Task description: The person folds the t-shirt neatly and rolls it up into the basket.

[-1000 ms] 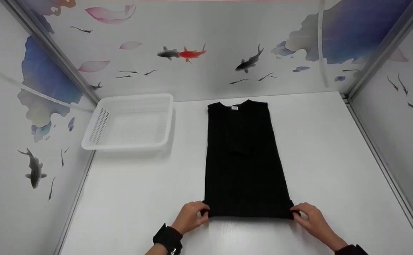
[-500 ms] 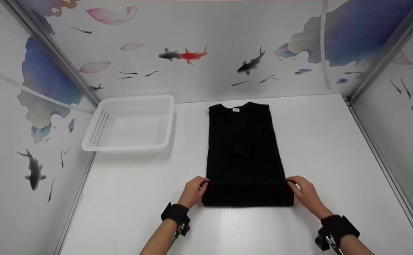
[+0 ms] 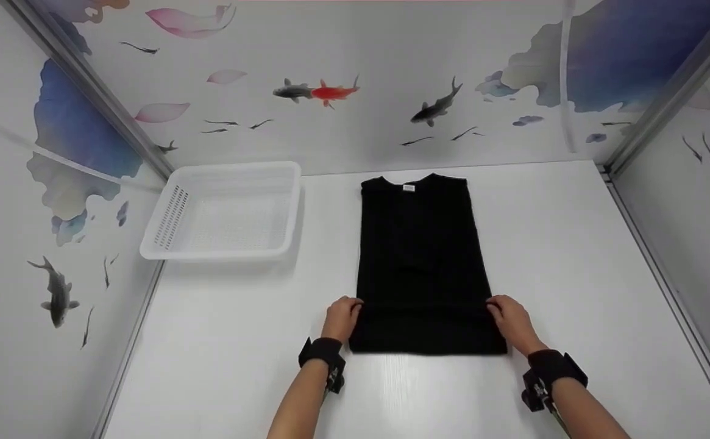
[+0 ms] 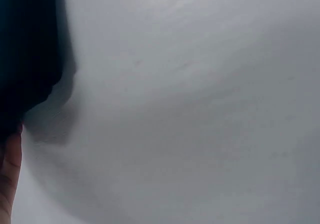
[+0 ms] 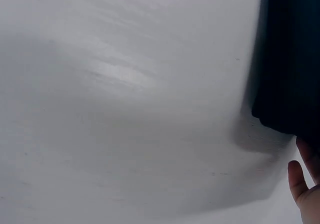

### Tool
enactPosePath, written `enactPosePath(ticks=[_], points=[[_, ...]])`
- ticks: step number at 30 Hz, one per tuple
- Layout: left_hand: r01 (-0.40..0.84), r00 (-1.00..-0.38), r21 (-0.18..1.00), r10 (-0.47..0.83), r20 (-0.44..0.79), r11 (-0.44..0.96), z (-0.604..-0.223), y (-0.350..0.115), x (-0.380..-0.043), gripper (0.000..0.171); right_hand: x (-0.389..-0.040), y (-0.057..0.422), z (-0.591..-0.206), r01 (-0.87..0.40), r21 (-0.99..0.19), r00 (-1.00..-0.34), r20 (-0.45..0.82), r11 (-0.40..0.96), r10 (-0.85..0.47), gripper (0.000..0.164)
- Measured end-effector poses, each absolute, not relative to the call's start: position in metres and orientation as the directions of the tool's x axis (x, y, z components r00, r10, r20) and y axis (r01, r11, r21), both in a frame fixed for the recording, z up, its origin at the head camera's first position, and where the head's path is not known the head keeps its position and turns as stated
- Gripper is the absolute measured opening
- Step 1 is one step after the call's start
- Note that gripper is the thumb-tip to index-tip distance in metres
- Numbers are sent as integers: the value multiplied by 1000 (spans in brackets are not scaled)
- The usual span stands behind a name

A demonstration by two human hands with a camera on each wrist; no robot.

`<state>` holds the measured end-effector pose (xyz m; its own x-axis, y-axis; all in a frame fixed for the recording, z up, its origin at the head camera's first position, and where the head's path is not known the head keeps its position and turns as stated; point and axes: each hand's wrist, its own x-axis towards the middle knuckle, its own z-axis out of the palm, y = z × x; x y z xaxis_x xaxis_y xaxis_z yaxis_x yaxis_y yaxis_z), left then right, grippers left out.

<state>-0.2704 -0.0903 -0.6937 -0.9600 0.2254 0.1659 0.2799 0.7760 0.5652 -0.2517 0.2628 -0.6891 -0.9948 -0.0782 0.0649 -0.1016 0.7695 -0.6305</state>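
Observation:
A black shirt [image 3: 418, 244] lies flat, its neckline with a white label at the far end. Its near end is folded up into a wide band [image 3: 428, 332], the upper edge running between my hands. My left hand [image 3: 340, 317] pinches the left end of that edge; in the left wrist view its fingertips [image 4: 14, 154] meet the dark cloth. On the other side my right hand [image 3: 515, 322] has a fingertip on the edge's right end. Its thumb [image 5: 296, 176] is spread away from the cloth in the right wrist view.
A white plastic basket [image 3: 236, 244] with slotted sides stands at the back left of the white table [image 3: 239, 329]. Printed panels with fish and petals wall the table at the back and both sides. Both wrists wear black straps with small devices.
Both hands have carried the shirt's near hem away from me and laid it over, forming the band. Over the last half second they have shifted only slightly; the right thumb now stands off the cloth.

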Motion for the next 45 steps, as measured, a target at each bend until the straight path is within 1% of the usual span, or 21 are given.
enactPosePath(ticks=[4, 8, 11, 14, 17, 19, 21, 23, 26, 28, 31, 33, 36, 40, 45], points=[[281, -957, 496, 205, 203, 822, -698, -85, -271, 9, -252, 260, -691, -114, -598, -993, 94, 794, -72, 9], [265, -958, 449, 181, 221, 853, -699, -80, -271, 7, -253, 259, -692, -133, -538, -989, 129, 832, -75, 7], [236, -960, 446, 136, 245, 863, -699, -77, -271, 7, -255, 258, -692, -144, -496, -983, 169, 856, -67, 7], [244, -943, 457, 99, 319, 856, -700, -76, -269, 8, -254, 258, -691, -161, -481, -968, 248, 862, -43, 8], [302, -904, 461, 97, 417, 835, -698, -76, -263, 11, -248, 259, -689, -217, -477, -931, 364, 852, -33, 11], [369, -870, 445, 136, 473, 816, -697, -77, -256, 12, -241, 260, -687, -280, -466, -895, 444, 839, -52, 14], [434, -842, 422, 191, 505, 796, -696, -80, -247, 12, -232, 262, -686, -361, -436, -855, 507, 824, -106, 19], [499, -814, 397, 260, 519, 771, -696, -85, -237, 12, -221, 264, -687, -440, -400, -820, 543, 804, -179, 23], [561, -791, 371, 348, 503, 740, -699, -93, -222, 13, -205, 268, -690, -513, -360, -799, 532, 779, -280, 28], [576, -791, 369, 384, 476, 729, -701, -99, -214, 16, -197, 269, -693, -522, -352, -810, 490, 777, -322, 32], [571, -808, 388, 412, 421, 723, -702, -105, -206, 23, -189, 272, -698, -504, -353, -838, 420, 788, -348, 38], [560, -822, 407, 421, 384, 722, -703, -107, -202, 28, -187, 273, -701, -497, -360, -848, 393, 790, -355, 43], [543, -837, 425, 426, 342, 725, -704, -109, -200, 32, -187, 274, -705, -498, -371, -849, 390, 784, -355, 46], [514, -856, 440, 409, 317, 736, -707, -107, -201, 32, -188, 274, -706, -515, -358, -835, 416, 779, -361, 47], [500, -865, 445, 401, 302, 743, -708, -104, -205, 32, -186, 275, -705, -517, -315, -830, 410, 796, -377, 48]])
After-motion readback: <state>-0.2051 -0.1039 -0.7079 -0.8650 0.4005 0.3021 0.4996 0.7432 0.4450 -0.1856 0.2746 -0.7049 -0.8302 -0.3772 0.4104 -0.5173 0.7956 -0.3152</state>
